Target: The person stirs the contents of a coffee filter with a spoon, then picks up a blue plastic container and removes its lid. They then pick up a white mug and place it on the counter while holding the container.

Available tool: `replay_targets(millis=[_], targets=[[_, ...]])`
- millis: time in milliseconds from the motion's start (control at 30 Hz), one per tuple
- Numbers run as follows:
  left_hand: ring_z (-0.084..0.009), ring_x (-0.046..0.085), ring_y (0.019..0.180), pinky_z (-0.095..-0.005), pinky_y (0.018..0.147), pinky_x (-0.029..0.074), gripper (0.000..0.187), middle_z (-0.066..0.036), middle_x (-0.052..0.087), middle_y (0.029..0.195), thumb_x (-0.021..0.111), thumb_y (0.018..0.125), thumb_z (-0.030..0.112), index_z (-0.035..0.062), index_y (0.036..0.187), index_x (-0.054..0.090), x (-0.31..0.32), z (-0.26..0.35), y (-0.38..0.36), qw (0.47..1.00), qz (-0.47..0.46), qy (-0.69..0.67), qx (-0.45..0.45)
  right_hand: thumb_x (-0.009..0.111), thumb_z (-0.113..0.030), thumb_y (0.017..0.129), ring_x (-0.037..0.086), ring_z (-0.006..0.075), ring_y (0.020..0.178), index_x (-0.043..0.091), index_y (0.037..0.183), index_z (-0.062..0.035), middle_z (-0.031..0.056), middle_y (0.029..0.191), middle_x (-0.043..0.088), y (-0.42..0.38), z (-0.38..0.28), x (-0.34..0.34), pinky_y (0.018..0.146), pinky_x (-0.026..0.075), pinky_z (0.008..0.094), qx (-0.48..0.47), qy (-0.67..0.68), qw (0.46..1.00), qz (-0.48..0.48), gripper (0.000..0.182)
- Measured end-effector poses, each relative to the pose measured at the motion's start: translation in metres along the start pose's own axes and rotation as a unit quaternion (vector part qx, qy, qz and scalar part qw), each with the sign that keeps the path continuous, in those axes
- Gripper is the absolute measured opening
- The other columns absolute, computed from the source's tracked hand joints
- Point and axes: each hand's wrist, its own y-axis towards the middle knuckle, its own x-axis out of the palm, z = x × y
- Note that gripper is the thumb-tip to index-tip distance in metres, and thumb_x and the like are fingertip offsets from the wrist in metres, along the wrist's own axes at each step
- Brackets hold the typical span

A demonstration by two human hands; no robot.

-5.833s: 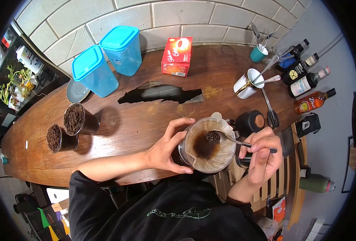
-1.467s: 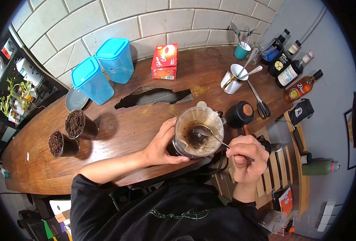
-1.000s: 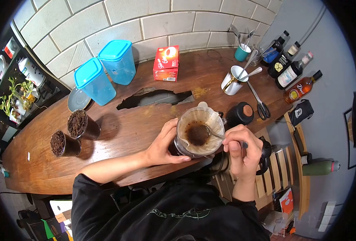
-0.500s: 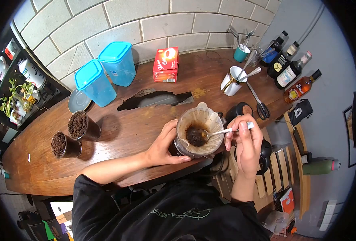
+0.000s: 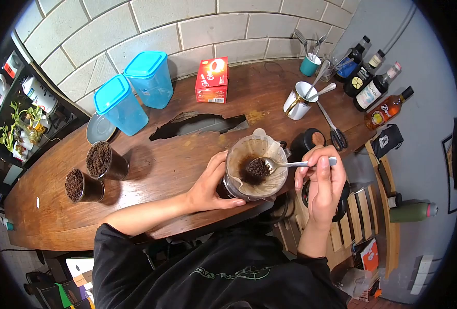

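Observation:
In front of me stands a coffee dripper (image 5: 233,167) lined with a paper filter (image 5: 277,180), wet dark coffee grounds in its bottom. My left hand (image 5: 210,183) is wrapped round the left side of the dripper and the vessel under it. Pinched by its handle in my right hand (image 5: 322,180) is a metal spoon (image 5: 290,165). The spoon's bowl carries a heap of dark grounds and sits inside the filter's opening. Two glasses of dark grounds, a rear glass (image 5: 116,167) and a front glass (image 5: 92,191), stand at the left.
Behind lie a jagged hole (image 5: 202,125) in the table, a red box (image 5: 212,80) and two blue-lidded containers (image 5: 153,82). At the right are a mug (image 5: 296,105) with spoons, scissors (image 5: 336,135), a dark round container (image 5: 305,141) and several bottles (image 5: 372,92).
My right hand has moved slightly right, lifting the spoon from the filter's bottom; its bowl now shows a load of grounds. My left hand keeps its hold.

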Motion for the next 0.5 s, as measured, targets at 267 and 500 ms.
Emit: replay_targets(millis=[267, 500], targets=[[-0.0393, 0.037, 0.133, -0.0466, 0.110, 0.033, 0.091, -0.022, 0.037, 0.142, 0.088, 0.068, 0.036, -0.0070, 0.135, 0.043, 0.000, 0.000, 0.001, 1.000, -0.001, -0.016, -0.003, 0.050, -0.027, 0.102, 0.053, 0.0122, 0.060, 0.056, 0.089, 0.0014, 0.0092, 0.080, 0.056, -0.008, -0.004, 0.005, 0.055, 0.041, 0.0229, -0.126, -0.100, 0.987, -0.020, 0.032], [-0.0396, 0.037, 0.133, -0.0471, 0.110, 0.032, 0.092, -0.023, 0.037, 0.142, 0.088, 0.068, 0.036, -0.0070, 0.135, 0.042, 0.000, 0.001, 0.001, 1.000, 0.002, -0.010, 0.004, 0.056, -0.026, 0.100, 0.054, 0.0147, 0.062, 0.063, 0.091, 0.0005, 0.0122, 0.082, 0.060, -0.013, -0.010, 0.005, 0.055, 0.042, 0.0248, -0.190, -0.166, 0.966, -0.063, 0.029]])
